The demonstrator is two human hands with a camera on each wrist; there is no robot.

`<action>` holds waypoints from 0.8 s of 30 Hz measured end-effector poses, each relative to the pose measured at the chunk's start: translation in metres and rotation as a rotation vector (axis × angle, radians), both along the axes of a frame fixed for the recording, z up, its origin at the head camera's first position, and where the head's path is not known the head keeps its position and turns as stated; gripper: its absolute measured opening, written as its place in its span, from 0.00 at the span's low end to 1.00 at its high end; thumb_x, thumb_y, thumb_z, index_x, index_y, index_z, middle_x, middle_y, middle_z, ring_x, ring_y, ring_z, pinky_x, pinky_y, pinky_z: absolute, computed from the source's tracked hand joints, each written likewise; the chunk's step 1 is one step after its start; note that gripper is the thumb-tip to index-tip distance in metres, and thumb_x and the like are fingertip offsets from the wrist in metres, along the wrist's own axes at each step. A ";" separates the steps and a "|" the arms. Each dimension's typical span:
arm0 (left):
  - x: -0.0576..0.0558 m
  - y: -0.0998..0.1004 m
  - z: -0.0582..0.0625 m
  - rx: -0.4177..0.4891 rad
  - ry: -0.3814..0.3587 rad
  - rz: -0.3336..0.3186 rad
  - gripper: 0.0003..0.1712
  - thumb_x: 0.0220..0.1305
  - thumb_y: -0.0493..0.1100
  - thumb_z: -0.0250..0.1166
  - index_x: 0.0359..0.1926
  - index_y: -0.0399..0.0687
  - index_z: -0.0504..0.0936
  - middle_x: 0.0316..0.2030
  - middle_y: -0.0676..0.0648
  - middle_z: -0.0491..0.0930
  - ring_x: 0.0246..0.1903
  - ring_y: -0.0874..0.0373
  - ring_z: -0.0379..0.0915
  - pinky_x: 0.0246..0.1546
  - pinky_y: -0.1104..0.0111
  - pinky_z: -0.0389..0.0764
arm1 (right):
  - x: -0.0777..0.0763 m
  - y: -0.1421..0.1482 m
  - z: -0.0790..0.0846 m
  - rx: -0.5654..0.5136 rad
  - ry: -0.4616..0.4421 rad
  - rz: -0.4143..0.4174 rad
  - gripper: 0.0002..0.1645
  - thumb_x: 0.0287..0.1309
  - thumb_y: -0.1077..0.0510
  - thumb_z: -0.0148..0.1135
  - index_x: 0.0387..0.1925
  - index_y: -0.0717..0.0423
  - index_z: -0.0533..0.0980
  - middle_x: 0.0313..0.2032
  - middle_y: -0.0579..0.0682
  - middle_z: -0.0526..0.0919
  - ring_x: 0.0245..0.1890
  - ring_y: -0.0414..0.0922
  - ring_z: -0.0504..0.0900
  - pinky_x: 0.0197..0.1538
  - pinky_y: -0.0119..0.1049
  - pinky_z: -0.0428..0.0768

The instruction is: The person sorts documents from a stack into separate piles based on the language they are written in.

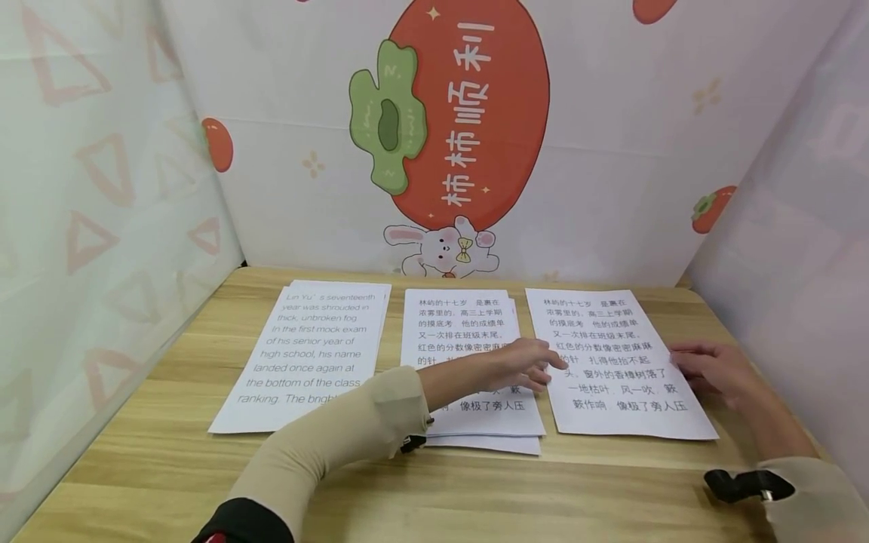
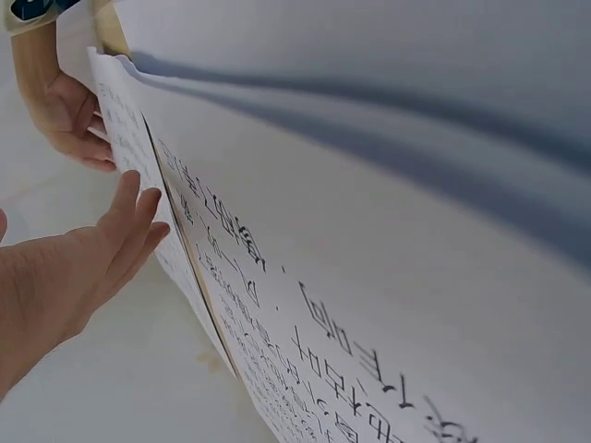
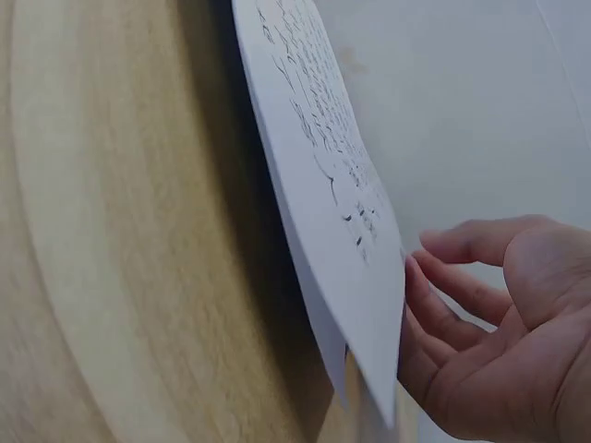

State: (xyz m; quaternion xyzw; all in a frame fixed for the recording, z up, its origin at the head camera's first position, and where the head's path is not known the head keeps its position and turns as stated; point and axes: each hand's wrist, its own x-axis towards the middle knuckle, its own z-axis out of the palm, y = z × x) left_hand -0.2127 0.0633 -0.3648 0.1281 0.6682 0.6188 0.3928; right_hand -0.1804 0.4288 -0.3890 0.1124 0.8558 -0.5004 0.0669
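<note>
The right-hand stack of printed paper [image 1: 611, 369] lies on the table with Chinese text facing up. At its left edge is my left hand [image 1: 519, 362], with the index finger reaching over the sheet and the other fingers loosely bent. Along the opposite edge, my right hand [image 1: 709, 369] has its fingertips right at the paper's side. In the right wrist view, the thumb of that hand [image 3: 499, 323] stands apart from the sheet and a lower sheet splays at the corner. Below my left forearm lies the middle stack [image 1: 462, 317], partly covered by it.
A third stack, with English text [image 1: 305, 354], sits on the left of the wooden table [image 1: 475, 490]. Behind stands a white backdrop [image 1: 611, 151] with a large persimmon print, and pale fabric walls [image 1: 102, 226] close off both sides.
</note>
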 end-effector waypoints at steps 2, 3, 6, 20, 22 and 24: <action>0.000 -0.001 0.001 -0.006 0.004 0.011 0.47 0.66 0.41 0.65 0.79 0.31 0.54 0.70 0.29 0.65 0.63 0.37 0.74 0.60 0.56 0.83 | 0.000 -0.002 0.001 0.057 0.014 -0.029 0.30 0.75 0.55 0.58 0.64 0.78 0.69 0.33 0.39 0.84 0.31 0.39 0.84 0.35 0.34 0.88; 0.000 -0.002 0.002 -0.007 0.005 0.020 0.46 0.66 0.40 0.65 0.78 0.31 0.54 0.69 0.28 0.67 0.62 0.37 0.75 0.59 0.56 0.84 | -0.001 -0.004 0.002 0.080 0.022 -0.049 0.32 0.75 0.55 0.57 0.65 0.79 0.66 0.33 0.41 0.84 0.31 0.38 0.84 0.35 0.34 0.88; 0.001 -0.005 0.004 -0.014 0.017 0.037 0.45 0.66 0.39 0.66 0.78 0.32 0.56 0.65 0.28 0.72 0.59 0.38 0.78 0.57 0.56 0.85 | -0.001 -0.012 0.004 0.142 0.047 -0.118 0.30 0.76 0.56 0.55 0.65 0.78 0.67 0.34 0.46 0.84 0.30 0.37 0.82 0.33 0.32 0.87; 0.000 -0.045 0.004 -0.135 0.199 0.055 0.27 0.75 0.44 0.61 0.70 0.38 0.73 0.57 0.40 0.83 0.51 0.50 0.84 0.48 0.65 0.88 | -0.014 -0.096 0.014 0.072 0.203 0.088 0.18 0.74 0.65 0.55 0.55 0.80 0.74 0.44 0.62 0.84 0.34 0.37 0.86 0.40 0.34 0.89; 0.002 -0.051 0.006 -0.134 0.191 0.070 0.25 0.75 0.43 0.60 0.69 0.38 0.74 0.57 0.40 0.83 0.52 0.49 0.84 0.50 0.64 0.88 | -0.016 -0.111 0.014 0.032 0.217 0.136 0.17 0.73 0.67 0.56 0.54 0.80 0.74 0.44 0.64 0.85 0.34 0.38 0.87 0.41 0.36 0.90; 0.003 -0.058 0.006 -0.134 0.182 0.077 0.24 0.76 0.43 0.58 0.68 0.38 0.74 0.58 0.40 0.82 0.54 0.48 0.83 0.51 0.63 0.87 | -0.018 -0.125 0.015 -0.008 0.207 0.174 0.18 0.72 0.67 0.58 0.54 0.80 0.74 0.45 0.66 0.84 0.35 0.40 0.88 0.42 0.37 0.90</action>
